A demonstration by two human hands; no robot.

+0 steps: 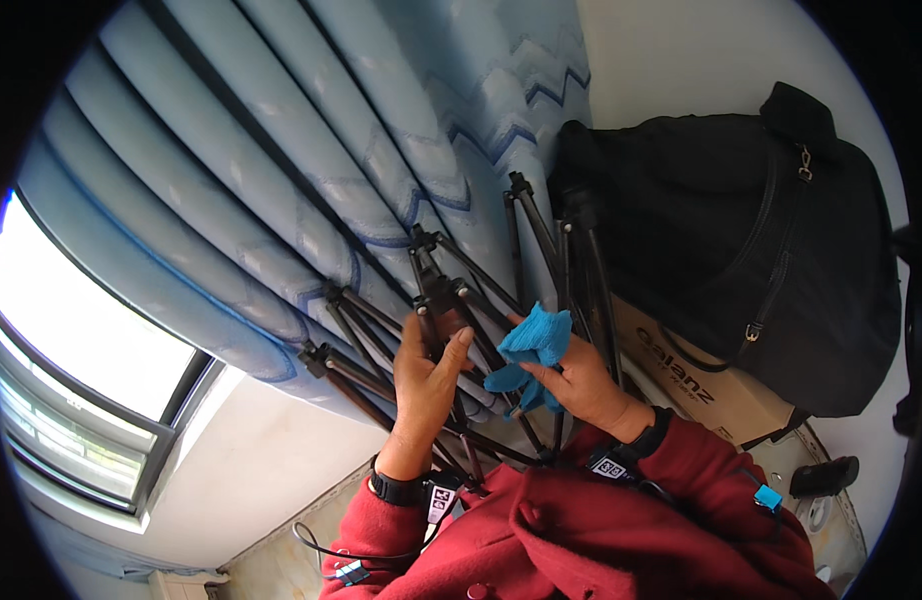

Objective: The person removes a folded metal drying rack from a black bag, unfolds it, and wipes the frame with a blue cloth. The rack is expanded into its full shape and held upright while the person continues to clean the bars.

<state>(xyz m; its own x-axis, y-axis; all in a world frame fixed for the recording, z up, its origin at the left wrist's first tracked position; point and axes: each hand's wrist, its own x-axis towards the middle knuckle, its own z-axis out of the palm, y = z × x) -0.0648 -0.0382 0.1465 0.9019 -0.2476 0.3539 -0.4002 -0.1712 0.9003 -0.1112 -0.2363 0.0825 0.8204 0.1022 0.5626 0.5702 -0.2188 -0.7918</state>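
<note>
Blue cloth (541, 340) is bunched in the right hand (593, 392), held between thumb and fingers against the black frame (438, 287), which stands mid-scene, near side of the curtain (331, 160) and left of the bag (701, 230). The left hand (426, 380) looks closed around the frame just below a joint. Work seems under way: the frame is steadied, its poles partly spread, and the cloth is at it; how much is done or left cannot be told. The left forearm comes up from the near side, thumb angled far and right; the right reaches in from near right, wrist fairly straight, fingers pointing left.
</note>
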